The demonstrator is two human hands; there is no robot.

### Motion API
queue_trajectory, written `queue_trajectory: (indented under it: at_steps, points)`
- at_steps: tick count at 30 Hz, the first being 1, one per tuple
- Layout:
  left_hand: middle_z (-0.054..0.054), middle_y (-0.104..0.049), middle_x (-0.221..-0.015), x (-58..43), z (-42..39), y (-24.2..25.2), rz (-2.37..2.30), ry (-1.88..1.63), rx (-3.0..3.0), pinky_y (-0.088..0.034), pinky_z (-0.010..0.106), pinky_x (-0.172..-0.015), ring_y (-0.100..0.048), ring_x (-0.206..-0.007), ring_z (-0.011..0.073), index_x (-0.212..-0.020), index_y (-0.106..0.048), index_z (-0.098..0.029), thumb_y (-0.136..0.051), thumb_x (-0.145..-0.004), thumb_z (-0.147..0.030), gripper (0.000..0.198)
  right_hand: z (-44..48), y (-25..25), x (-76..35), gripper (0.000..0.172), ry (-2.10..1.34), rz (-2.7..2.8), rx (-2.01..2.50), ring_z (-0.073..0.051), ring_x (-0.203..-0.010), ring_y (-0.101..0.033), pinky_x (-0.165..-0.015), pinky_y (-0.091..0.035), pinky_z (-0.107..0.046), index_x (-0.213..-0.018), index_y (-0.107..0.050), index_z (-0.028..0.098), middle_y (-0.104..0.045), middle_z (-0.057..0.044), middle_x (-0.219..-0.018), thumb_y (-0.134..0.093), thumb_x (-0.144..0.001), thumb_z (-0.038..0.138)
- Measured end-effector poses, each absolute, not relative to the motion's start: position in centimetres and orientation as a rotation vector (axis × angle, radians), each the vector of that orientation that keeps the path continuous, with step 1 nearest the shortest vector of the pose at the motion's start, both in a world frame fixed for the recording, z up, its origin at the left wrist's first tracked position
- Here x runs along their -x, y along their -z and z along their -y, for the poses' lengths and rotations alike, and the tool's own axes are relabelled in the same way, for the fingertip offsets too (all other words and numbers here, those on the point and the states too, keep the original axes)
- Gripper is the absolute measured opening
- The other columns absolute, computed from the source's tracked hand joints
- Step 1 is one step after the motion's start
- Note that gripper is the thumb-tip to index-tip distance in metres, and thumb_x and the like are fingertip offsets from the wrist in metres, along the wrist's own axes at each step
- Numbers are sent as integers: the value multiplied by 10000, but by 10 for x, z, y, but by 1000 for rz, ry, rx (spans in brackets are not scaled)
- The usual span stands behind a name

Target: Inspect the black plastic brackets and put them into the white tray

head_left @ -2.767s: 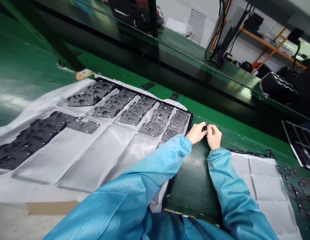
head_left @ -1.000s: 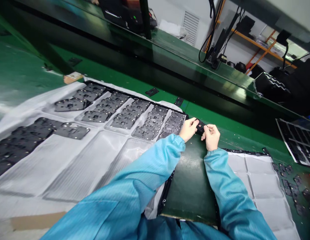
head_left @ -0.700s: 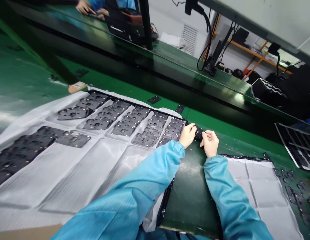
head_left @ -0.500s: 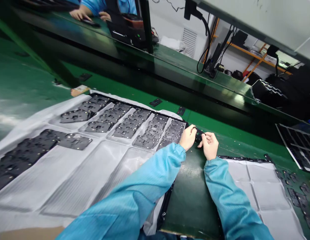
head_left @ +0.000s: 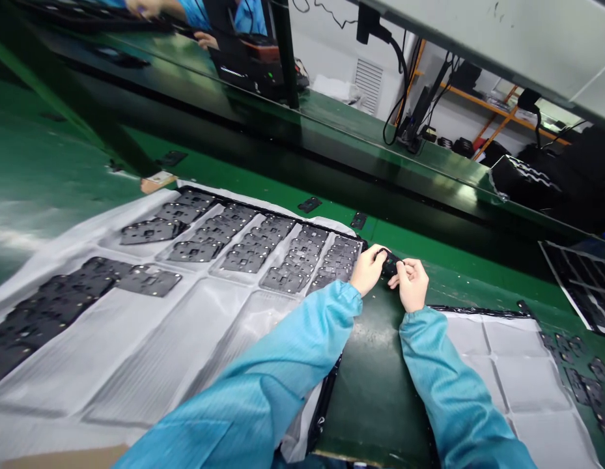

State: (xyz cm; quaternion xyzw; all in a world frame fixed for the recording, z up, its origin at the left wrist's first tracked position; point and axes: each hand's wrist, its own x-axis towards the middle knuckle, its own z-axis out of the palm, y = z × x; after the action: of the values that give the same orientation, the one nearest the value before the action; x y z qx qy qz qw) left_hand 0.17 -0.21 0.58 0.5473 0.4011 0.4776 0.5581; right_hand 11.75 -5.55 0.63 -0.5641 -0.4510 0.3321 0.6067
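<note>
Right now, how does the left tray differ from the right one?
The left tray has rows of black plates stacked in its far pockets; the right tray shows only white liner in the pockets in view. The left tray fills far more of the picture than the right tray. Both have white ribbed liner and dark rims, and flank the left hand and right hand pinching a small black part.

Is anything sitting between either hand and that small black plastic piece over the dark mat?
Nothing visible does. The left hand and the right hand both pinch the small black plastic piece directly, with no gap.
</note>
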Motion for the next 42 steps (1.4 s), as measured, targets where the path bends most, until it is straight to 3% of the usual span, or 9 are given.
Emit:
queue_trajectory:
  at_steps: [18,32,42]
  points:
    - [-28,-474,-667,1,4,-6,-1062,-1210,-1589,-348,206,-588,-442,-605,99,-826,-530,-174,-375,-912,-285,209,56,-5,-117,317,-767,1079,1302,-116,-375,-563,-352,-453,-197,-902,-473,181,-551,69,-493,-626,-822,446]
    - [28,-498,-814,0,7,-11,-1116,-1288,-1746,-386,260,-754,-494,-785,150,-819,-458,-190,-335,-887,-155,145,57,-7,-113,327,-745,1081,1288,-120,-394,-579,-363,-471,-207,-906,-481,181,-554,62,-521,-634,-814,454]
    - [-19,-472,-679,3,6,-14,-1112,-1197,-1646,-343,237,-635,-468,-644,122,-809,-496,-186,-341,-912,-224,190,58,-6,-114,325,-765,1082,1301,-122,-387,-578,-355,-467,-205,-909,-473,187,-557,67,-517,-633,-818,454]
